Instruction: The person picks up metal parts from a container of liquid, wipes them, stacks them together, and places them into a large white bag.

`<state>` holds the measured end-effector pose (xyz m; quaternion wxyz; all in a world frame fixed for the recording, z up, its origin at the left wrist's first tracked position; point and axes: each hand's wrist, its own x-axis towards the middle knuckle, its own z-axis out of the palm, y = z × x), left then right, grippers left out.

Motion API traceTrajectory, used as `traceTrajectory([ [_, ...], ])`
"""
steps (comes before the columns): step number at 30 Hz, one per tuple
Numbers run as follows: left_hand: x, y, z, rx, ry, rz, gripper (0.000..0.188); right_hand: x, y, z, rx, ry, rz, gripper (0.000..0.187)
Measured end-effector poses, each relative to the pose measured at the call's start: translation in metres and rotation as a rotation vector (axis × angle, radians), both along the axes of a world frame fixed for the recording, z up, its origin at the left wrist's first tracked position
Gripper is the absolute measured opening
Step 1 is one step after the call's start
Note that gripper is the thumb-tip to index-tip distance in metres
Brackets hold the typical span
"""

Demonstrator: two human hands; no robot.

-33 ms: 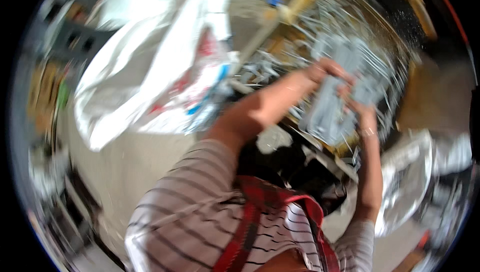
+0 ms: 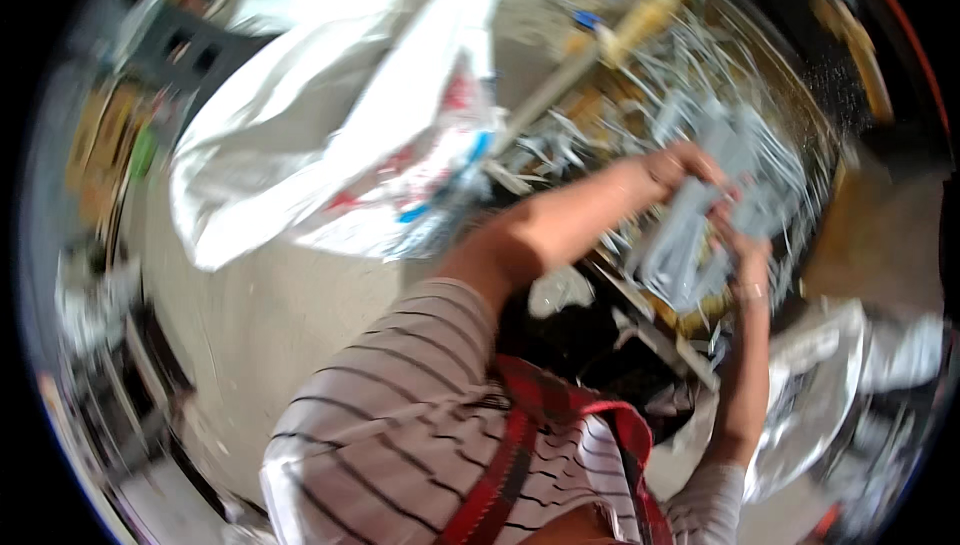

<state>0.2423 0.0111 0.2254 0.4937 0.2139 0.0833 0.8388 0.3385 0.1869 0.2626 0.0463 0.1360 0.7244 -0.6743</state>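
Over a pile of long grey plastic parts (image 2: 670,255) at the right, my two hands come close together. My left hand (image 2: 685,167) reaches in from the left with fingers bent down onto a grey part. Facing it, my right hand (image 2: 738,233) is curled in at the near right side, its fingertips almost meeting the left ones. A grey part seems pinched between them; motion blur hides its exact shape. More flat grey pieces (image 2: 730,145) lie just beyond the hands.
Thin grey plastic strips (image 2: 690,55) tangle across the worktop around the parts. A large white sack (image 2: 270,145) with red and blue print spreads at the left. Another white bag (image 2: 815,415) sits near right, below a brown cardboard piece (image 2: 870,235). A wooden bar (image 2: 550,95) borders the pile.
The whole view has shifted slightly, so the scene sits further right in the picture. Both hands stay at the same grey parts, with little change in their grip.
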Motion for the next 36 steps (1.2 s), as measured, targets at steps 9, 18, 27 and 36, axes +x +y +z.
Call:
traceTrajectory([
  [9, 0.082, -0.110, 0.174, -0.701, 0.854, 1.463, 0.050, -0.003, -0.074, 0.131, 0.380, 0.740, 0.003, 0.008],
  [18, 0.178, -0.372, 0.256, -1.106, 1.006, 2.365, 0.064, -0.076, -0.298, 0.200, 0.522, 1.553, 0.104, 0.009],
  [27, 0.297, -0.408, 0.114, -1.045, -0.371, 1.569, 0.038, 0.002, -0.406, 0.146, 0.919, 1.387, 1.022, 0.038],
  [36, 0.299, -0.408, 0.131, -0.850, -0.143, 1.490, 0.025, -0.023, -0.444, 0.108, 1.233, 1.268, 0.940, 0.017],
])
